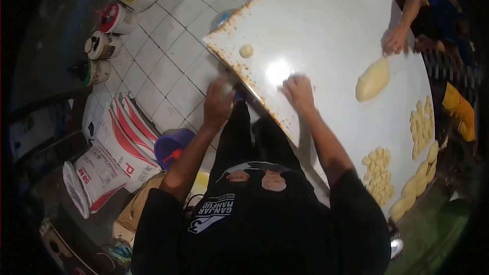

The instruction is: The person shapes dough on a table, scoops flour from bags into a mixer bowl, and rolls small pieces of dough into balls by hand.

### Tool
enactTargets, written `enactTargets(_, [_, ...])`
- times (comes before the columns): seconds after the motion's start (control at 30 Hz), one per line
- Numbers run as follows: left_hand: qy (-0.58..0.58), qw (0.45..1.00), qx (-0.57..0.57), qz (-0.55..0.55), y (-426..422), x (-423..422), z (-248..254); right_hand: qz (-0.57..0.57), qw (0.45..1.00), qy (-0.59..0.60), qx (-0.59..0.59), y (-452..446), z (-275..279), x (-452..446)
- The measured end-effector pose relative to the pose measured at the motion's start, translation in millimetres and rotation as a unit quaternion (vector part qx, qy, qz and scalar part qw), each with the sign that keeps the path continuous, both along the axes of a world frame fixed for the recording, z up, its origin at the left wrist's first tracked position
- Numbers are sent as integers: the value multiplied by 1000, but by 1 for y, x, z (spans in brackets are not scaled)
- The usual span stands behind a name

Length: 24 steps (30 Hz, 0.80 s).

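Observation:
On the white table [336, 30], my right hand [299, 93] rests near the bright reflection, its fingers curled; whether anything is under them is hidden. My left hand [219, 103] hangs in the air off the table's left edge, blurred, with a pale patch at its fingers that I cannot make out. A small round dough ball [246, 51] lies near the table's corner, beyond both hands. Farther right sits a large dough lump [373, 79], one end drawn out toward a co-worker's hand [396, 39].
Small dough pieces [378, 175] and a thick twisted dough strip [415, 186] lie along the table's right side. Left on the tiled floor stand printed sacks [102, 173], a purple bucket [173, 145] and several lidded pails [104, 46]. Co-workers are at the right edge.

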<state>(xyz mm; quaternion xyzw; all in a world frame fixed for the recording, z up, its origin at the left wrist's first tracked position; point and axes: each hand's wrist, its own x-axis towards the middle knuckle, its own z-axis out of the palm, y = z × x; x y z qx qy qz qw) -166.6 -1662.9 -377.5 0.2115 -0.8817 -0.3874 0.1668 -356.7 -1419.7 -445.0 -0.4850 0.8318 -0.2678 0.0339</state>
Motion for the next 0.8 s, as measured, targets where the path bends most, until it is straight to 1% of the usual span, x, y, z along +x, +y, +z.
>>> enactTargets(0.03, [20,1000,-21,-10,1,-12,-2,-62,997,29,-22,-18,13,-9])
enactTargets(0.07, [25,998,-43,-27,1,-34,-6,-127,989,34,-60,-41,12,-10])
enactTargets(0.1, [28,998,-40,-31,-1,-57,-7,-191,976,37,-100,-60,11,-6])
enactTargets(0.13, [17,993,-106,-52,-3,-74,-9,-203,976,-8,-74,-61,1,8])
enactTargets(0.17, [15,982,-173,-76,-5,-95,-8,-151,987,-33,-31,-47,-2,24])
enactTargets(0.23, [29,980,-169,-99,-14,-115,-18,-69,991,-6,-111,-12,9,26])
enactTargets(0.27, [22,973,-188,-134,-21,-122,-25,-74,991,5,-109,-16,7,6])
enactTargets(0.3, [10,963,-203,-176,-25,-124,-35,-106,990,33,-87,-23,8,-10])
enactTargets(0.33, [29,963,-205,-174,-29,-127,-49,-142,987,55,-57,-25,7,-15])
enactTargets(0.37, [32,963,-195,-185,-27,-130,-52,-184,981,46,-46,-45,5,-20])
enactTargets(0.43, [19,975,-137,-171,-32,-124,-43,-205,976,-41,-66,-60,-1,14])
enactTargets(0.47, [70,974,-134,-169,-36,-122,-45,-176,979,-41,-98,-51,0,36])
enactTargets(0.5, [80,971,-144,-175,-40,-121,-45,-145,980,-32,-133,-39,3,54])
enactTargets(0.53, [45,977,-126,-164,-43,-118,-48,-165,966,-139,-142,-33,4,61])
enactTargets(0.57, [1,982,-102,-156,-43,-114,-51,-168,966,-136,-145,-44,2,48])
enactTargets(0.6, [2,972,-160,-172,-44,-114,-52,-222,924,-265,-164,-60,2,41])
enactTargets(0.63, [2,971,-160,-175,-39,-118,-50,-266,866,-382,-185,-71,5,23])
enactTargets(0.7, [-43,965,-198,-165,-34,-116,-34,-264,779,-545,-163,-67,27,15])
enactTargets(0.73, [-2,971,-174,-166,-30,-117,-20,-259,794,-507,-215,-54,20,29])
enactTargets(0.77, [-4,969,-181,-167,-30,-114,-14,-242,790,-502,-257,-38,17,39])
enactTargets(0.8, [-4,975,-168,-145,-33,-106,-9,-223,784,-496,-298,-22,16,48])
